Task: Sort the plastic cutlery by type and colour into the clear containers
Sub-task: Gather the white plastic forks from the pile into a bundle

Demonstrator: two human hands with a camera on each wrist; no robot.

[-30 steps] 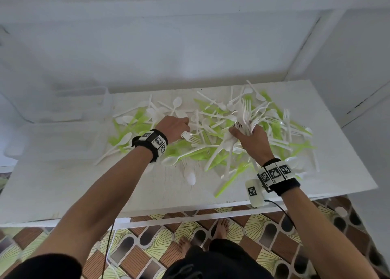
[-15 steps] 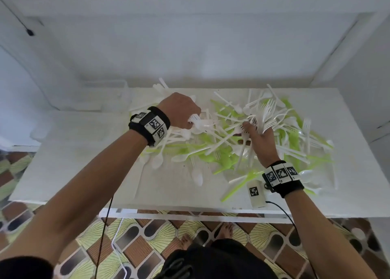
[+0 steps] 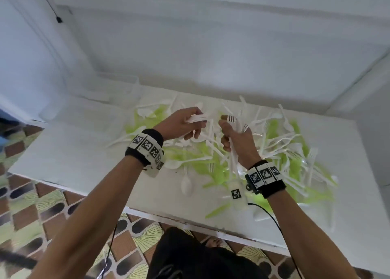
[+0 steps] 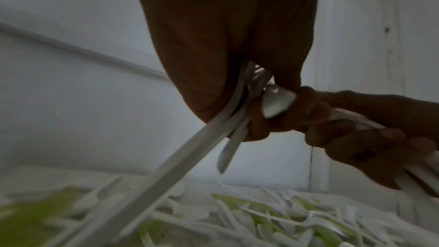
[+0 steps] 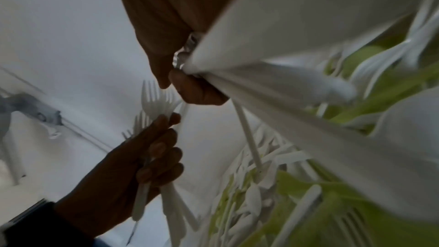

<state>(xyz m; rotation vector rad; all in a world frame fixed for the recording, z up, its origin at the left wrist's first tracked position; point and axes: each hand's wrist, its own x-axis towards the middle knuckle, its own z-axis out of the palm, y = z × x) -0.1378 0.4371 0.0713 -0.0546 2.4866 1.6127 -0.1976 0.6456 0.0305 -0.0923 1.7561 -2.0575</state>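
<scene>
Head view showed both hands raised close together above the white table [image 3: 84,152]. The left hand [image 3: 181,124] had its fingers curled round a few white forks [image 3: 196,118], tines pointing right. The right hand [image 3: 236,137] clenched a bigger bundle of white forks [image 3: 233,120], tines up. Beneath them lay the mixed pile of white and green cutlery [image 3: 274,152]; clear containers [image 3: 118,88] stood at the table's far left corner.
</scene>
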